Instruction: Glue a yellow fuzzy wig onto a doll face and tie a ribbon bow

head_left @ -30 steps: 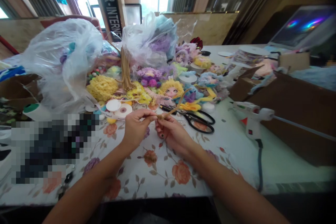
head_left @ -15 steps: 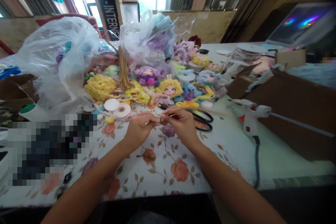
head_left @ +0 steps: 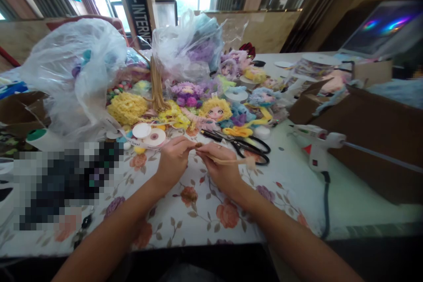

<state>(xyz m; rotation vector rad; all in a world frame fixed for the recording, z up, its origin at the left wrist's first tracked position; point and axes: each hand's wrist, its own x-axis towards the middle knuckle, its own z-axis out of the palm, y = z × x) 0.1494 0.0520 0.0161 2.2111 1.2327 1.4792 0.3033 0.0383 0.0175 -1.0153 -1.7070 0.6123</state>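
Over the flowered cloth [head_left: 165,224], my left hand [head_left: 173,162] and my right hand [head_left: 224,171] meet, fingertips close together. Both pinch a tan pipe cleaner [head_left: 231,161]. Its near end makes a small brownish curl between the fingertips, and its tail runs across the back of my right hand toward the right. Fingers cover part of the curl. Black-handled scissors [head_left: 259,152] lie just beyond my right hand, beside a black pen-like tool [head_left: 211,135]. A doll head with curly yellow hair [head_left: 215,110] sits behind them.
A white glue gun [head_left: 319,141] stands at right before a cardboard box [head_left: 366,141]. Ribbon rolls [head_left: 155,137] lie beyond my left hand. Further back are a yellow fluffy bundle [head_left: 127,109], upright tan stems [head_left: 157,86] and plastic bags [head_left: 95,61].
My right hand has turned, and the pipe cleaner's tail has swung from above it to lie across its back. My fingertips have shifted slightly left and away from me.
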